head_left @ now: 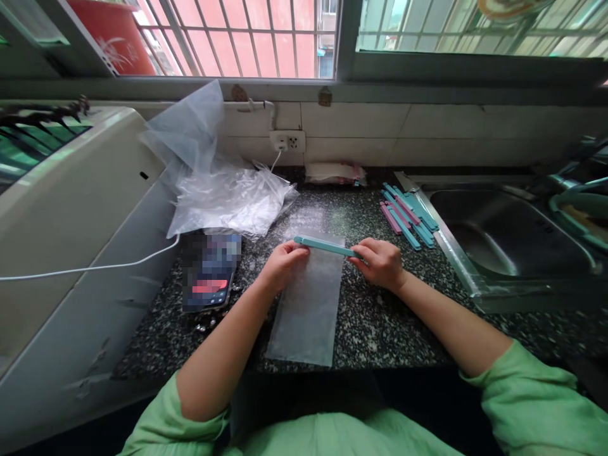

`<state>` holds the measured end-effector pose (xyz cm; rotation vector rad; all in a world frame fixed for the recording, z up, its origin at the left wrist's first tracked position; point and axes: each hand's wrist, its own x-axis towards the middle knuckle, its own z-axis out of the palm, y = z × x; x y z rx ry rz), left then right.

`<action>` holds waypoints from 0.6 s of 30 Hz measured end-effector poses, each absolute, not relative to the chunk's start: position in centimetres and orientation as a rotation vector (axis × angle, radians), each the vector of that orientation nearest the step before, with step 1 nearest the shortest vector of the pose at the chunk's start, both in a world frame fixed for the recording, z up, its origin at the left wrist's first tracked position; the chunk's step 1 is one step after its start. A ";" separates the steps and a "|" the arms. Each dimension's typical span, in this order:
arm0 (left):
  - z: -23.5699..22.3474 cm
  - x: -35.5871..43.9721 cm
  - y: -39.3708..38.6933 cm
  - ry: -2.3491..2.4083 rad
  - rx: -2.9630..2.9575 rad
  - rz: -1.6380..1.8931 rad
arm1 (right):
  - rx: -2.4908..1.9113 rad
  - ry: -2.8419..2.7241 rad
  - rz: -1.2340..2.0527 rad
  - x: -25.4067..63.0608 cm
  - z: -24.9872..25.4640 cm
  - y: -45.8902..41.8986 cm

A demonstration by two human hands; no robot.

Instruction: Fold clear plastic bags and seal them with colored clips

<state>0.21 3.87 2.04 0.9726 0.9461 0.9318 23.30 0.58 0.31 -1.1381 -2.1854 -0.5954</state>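
Observation:
A teal bag sealing clip [325,246] lies across the top of a clear plastic bag [306,316]. Flat on the dark speckled counter, the bag extends toward the front edge. My left hand [284,265] pinches the bag's upper left side beneath the clip's left end. The clip's right end is gripped between the thumb and fingers of my right hand [380,263]. Only a thin strip of the bag shows above the clip. Whether the clip is closed along its whole length I cannot tell.
Several teal and pink clips [408,215] lie heaped beside the sink [489,228]. Crumpled clear bags [228,196] sit at the back left, with a phone [213,272] in front. A white cable [118,269] crosses to the left. A packet [335,173] rests against the wall.

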 end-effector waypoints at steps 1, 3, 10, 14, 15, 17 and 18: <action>2.1 0.2 3.9 0.941 0.971 0.936 | -1.154 -2.194 -0.588 23.3 0.3 0.6; 2.2 0.1 3.9 0.950 0.963 0.923 | -1.183 -2.216 -0.560 23.3 0.3 0.6; 2.7 0.1 4.2 1.003 0.949 0.904 | -1.190 -2.270 -0.488 23.4 0.1 0.7; 2.7 0.0 4.4 1.009 0.952 0.948 | -1.216 -2.298 -0.472 23.4 0.1 0.8; 2.7 0.0 4.4 1.011 0.953 0.951 | -1.235 -2.306 -0.473 23.5 0.1 0.8; 2.6 0.1 4.4 1.014 0.962 0.949 | -1.282 -2.326 -0.477 23.5 0.0 0.8; 2.6 0.1 4.4 1.013 0.968 0.946 | -1.303 -2.338 -0.481 23.4 0.0 0.8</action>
